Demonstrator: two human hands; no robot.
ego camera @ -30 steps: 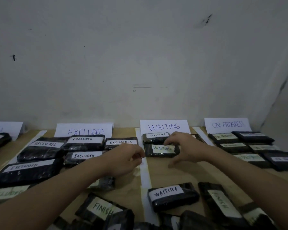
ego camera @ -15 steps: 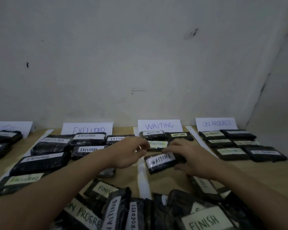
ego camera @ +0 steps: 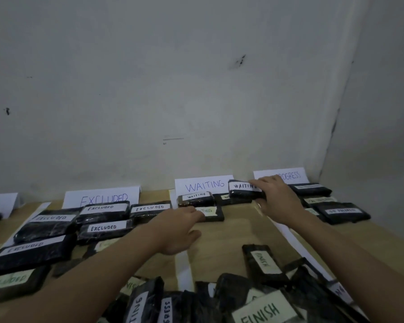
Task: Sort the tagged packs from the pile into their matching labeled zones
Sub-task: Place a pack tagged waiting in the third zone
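As the right hand [ego camera: 274, 201] gripped a WAITING pack [ego camera: 244, 189] by its right end, we saw that pack held at the back of the WAITING zone, over the back-row packs, just in front of the WAITING sign [ego camera: 204, 185]. Its long axis ran left-right, parallel to the wall, tag facing up. Fingers curled over the top edge; thumb side hidden, so we couldn't tell how deep the hold went.

The left hand [ego camera: 180, 229] lay flat w/ straight fingers, tips on the front pack [ego camera: 211, 214] in the same zone, holding nothing.

Key relation, in our view: free table in the zone lay to the near side of the held pack, right of the front pack, so the right hand was the nearer one to set it down, prob. w/o turning it.

The pile [ego camera: 219, 299] sat nearest us, FINISH and other tags showing, so plenty looked unsorted.
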